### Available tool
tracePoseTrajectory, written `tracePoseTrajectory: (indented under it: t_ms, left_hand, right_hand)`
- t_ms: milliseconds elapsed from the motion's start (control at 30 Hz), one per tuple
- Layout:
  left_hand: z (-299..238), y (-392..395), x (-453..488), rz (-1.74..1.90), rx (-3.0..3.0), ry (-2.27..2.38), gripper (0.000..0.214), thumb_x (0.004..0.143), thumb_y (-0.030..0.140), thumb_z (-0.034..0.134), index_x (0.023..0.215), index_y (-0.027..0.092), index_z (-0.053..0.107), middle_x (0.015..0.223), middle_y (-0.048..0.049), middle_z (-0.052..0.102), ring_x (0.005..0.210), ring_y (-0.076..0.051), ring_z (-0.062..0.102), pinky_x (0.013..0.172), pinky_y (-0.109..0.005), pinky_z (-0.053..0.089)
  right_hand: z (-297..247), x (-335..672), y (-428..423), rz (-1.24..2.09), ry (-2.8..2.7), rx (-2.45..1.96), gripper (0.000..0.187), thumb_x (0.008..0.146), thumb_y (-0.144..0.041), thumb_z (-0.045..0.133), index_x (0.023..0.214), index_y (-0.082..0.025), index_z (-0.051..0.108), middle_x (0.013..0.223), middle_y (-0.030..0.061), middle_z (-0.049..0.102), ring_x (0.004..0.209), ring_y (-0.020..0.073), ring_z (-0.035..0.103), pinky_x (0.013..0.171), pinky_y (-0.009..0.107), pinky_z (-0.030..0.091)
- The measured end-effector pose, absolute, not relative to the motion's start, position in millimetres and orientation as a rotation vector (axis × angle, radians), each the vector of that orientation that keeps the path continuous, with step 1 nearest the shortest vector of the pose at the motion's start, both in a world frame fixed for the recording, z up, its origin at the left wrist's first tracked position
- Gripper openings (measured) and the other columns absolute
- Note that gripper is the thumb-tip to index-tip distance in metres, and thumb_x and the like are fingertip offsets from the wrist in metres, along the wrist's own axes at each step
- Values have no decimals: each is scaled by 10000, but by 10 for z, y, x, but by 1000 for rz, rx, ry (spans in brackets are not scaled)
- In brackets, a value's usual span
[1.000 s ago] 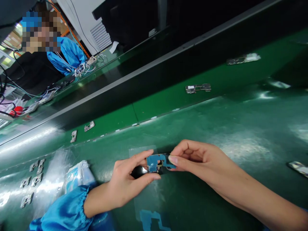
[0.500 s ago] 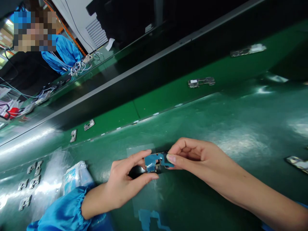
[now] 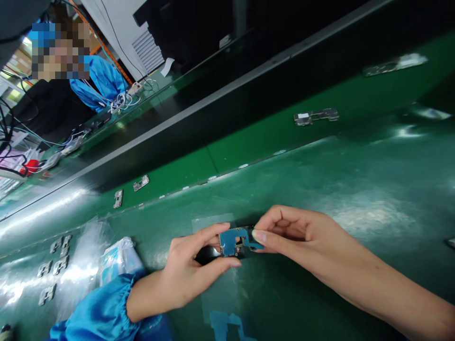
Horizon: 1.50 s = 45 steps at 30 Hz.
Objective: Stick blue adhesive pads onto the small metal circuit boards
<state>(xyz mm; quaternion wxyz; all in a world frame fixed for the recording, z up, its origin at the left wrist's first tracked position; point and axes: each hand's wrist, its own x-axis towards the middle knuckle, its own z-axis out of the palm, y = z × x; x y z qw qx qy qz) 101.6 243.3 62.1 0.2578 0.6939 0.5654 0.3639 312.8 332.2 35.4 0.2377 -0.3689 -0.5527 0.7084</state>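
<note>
Between my hands is a small circuit board (image 3: pixel 229 241), its upper face largely covered by a blue film cut to its outline. My left hand (image 3: pixel 188 267) grips the board's wide end, fingers along the far edge and thumb along the near one. The narrow right end is pinched between thumb and fingers of my right hand (image 3: pixel 284 232), which hide part of it. A dark object under the board shows only in part. Closer to me, a blue cut-out film (image 3: pixel 227 327) lies on a clear sheet (image 3: pixel 218 293).
Several small boards (image 3: pixel 47 294) lie at the left beside a plastic-wrapped pack (image 3: pixel 119 260). On the green strip beyond are more boards, one with a white label (image 3: pixel 316 116). A co-worker in a blue sleeve (image 3: pixel 103 78) sits across, near tangled cables (image 3: pixel 122 102).
The view has shifted slightly, so everything appears a little further right. Both hands keep their hold on the board; the blue film looks smoother and flatter over it.
</note>
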Motion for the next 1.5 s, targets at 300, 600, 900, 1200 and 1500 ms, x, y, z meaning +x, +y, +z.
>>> tracePoseTrajectory:
  t_ms: [300, 600, 900, 1200, 1500]
  left_hand:
    - [608, 2420, 1004, 1008, 1892, 1522, 496, 791, 290, 843, 1243, 196, 661, 820, -11, 769, 681, -128, 714, 712, -208, 590]
    - [577, 2416, 1014, 1007, 1835, 1543, 483, 785, 272, 845, 1232, 224, 667, 859, -15, 778, 727, -144, 737, 727, -214, 596]
    - [625, 2442, 1067, 993, 1462, 1549, 414, 759, 202, 845, 1151, 225, 712, 893, -20, 796, 812, -166, 755, 773, -217, 597]
    - [653, 2548, 1059, 1039, 869, 1280, 495, 684, 312, 906, 1092, 158, 671, 920, -64, 792, 796, -153, 744, 771, -227, 586]
    - [698, 2639, 940, 997, 1005, 1418, 473, 729, 535, 818, 967, 147, 689, 694, -28, 717, 560, -124, 588, 549, -216, 485]
  right_hand:
    - [380, 3136, 3313, 1926, -1503, -1024, 242, 831, -441, 691, 742, -216, 680, 687, 19, 693, 648, 156, 625, 579, 266, 458]
    - [325, 3092, 3300, 1925, -1473, -1019, 237, 841, -438, 676, 783, -208, 670, 763, 42, 731, 740, 197, 675, 687, 328, 525]
    - [303, 3008, 3162, 1727, -1491, -1151, 201, 837, -398, 650, 789, -232, 548, 662, -32, 537, 630, 156, 597, 573, 284, 503]
    - [332, 2823, 3009, 1445, -1730, -1097, 382, 953, -296, 542, 1315, -218, 449, 769, -17, 633, 656, 169, 629, 622, 302, 485]
    - [695, 3000, 3002, 1327, -1932, -979, 561, 940, -320, 620, 1474, -294, 449, 834, -44, 730, 778, 151, 709, 736, 254, 559]
